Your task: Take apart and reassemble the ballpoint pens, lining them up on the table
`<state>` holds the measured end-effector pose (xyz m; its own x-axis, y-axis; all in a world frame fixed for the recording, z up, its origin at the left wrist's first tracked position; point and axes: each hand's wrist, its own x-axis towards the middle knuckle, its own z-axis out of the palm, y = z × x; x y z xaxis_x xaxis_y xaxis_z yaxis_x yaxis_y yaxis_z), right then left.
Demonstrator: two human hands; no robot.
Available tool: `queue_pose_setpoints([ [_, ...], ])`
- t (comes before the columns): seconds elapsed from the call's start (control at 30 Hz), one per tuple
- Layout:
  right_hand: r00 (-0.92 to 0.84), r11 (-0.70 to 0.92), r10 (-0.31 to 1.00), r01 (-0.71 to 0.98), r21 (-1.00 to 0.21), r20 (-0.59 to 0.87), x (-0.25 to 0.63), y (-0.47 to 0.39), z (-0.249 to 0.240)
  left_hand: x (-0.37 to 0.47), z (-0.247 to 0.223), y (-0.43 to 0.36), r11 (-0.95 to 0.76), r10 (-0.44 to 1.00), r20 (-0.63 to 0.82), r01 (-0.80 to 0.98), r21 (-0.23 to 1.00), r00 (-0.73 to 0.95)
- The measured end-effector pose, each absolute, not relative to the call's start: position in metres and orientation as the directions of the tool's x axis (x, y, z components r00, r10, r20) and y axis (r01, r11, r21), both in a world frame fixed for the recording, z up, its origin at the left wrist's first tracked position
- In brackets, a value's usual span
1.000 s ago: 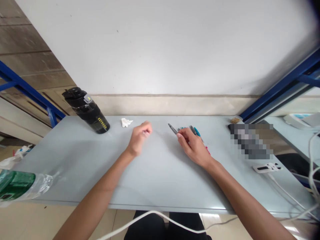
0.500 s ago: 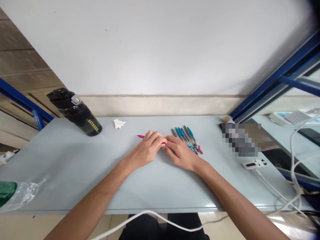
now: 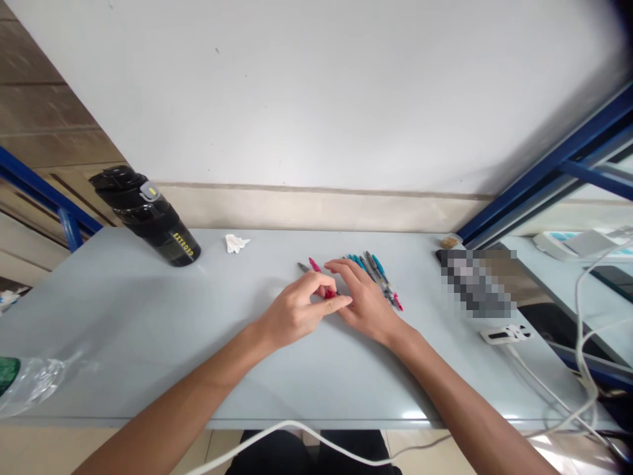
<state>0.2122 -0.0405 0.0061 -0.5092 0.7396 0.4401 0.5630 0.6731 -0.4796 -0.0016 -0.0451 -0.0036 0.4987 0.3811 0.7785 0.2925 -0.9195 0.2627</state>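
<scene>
My left hand [image 3: 304, 309] is closed around a pink pen [image 3: 314, 264] and what looks like a grey pen [image 3: 302, 267]. Their far ends stick out beyond its fingers, and a bit of red shows between finger and thumb. Close against it on the right is my right hand [image 3: 370, 300], fingers curved and apart, near the held pens' near ends; its thumb is partly covered by the left one. Just behind the right hand several teal, grey and pink pens [image 3: 378, 269] lie side by side on the grey table [image 3: 173, 343], partly hidden by that hand.
A black bottle [image 3: 158, 227] stands at the back left, with crumpled tissue [image 3: 236, 243] to its right. A clear plastic bottle [image 3: 37, 386] lies at the left edge. On the right are a blurred dark object [image 3: 475, 284], a white device [image 3: 504, 334] and white cables [image 3: 581, 330].
My hands have shifted slightly right, and the left has turned. The pink pen now points away from me rather than left, with a grey pen end showing beside it. My right fingers have lifted and spread.
</scene>
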Motion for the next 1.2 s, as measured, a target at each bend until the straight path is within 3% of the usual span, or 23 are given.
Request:
queue_pose_setpoints([
  [0.2,-0.496,0.787,0.617,0.368,-0.496,0.611,0.213,-0.044,0.011,0.005,0.002,-0.053,-0.934,0.349,0.831,0.238,0.268,0.433],
  [0.3,-0.281,0.652,0.756,0.241,-0.719,0.591,0.211,-0.043,0.018,0.004,0.006,-0.051,-0.897,0.436,0.835,0.240,0.371,0.335],
  [0.4,-0.012,0.387,0.919,-0.170,-0.906,0.395,0.213,-0.038,0.029,-0.002,-0.001,-0.041,-0.814,0.577,0.714,0.356,0.460,0.397],
  [0.5,0.004,0.109,0.991,-0.576,-0.810,0.130,0.225,-0.031,0.040,-0.007,-0.017,-0.030,-0.756,0.655,0.524,0.473,0.453,0.545],
  [0.63,-0.021,-0.050,0.998,-0.807,-0.589,-0.056,0.250,-0.023,0.042,-0.008,-0.030,-0.024,-0.746,0.665,0.436,0.525,0.409,0.606],
  [0.77,0.003,-0.052,0.991,-0.913,-0.404,-0.134,0.260,-0.020,0.035,-0.009,-0.029,-0.025,-0.745,0.666,0.437,0.519,0.419,0.604],
  [0.87,-0.015,-0.055,0.993,-0.930,-0.363,-0.114,0.259,-0.020,0.033,-0.010,-0.029,-0.024,-0.747,0.664,0.443,0.515,0.420,0.602],
  [1.03,-0.028,-0.055,0.997,-0.905,-0.422,-0.069,0.257,-0.022,0.034,-0.012,-0.028,-0.022,-0.778,0.627,0.452,0.494,0.388,0.634],
  [1.2,-0.021,0.023,0.997,-0.845,-0.534,0.077,0.249,-0.020,0.043,-0.013,-0.019,-0.022,-0.836,0.548,0.475,0.473,0.280,0.688],
])
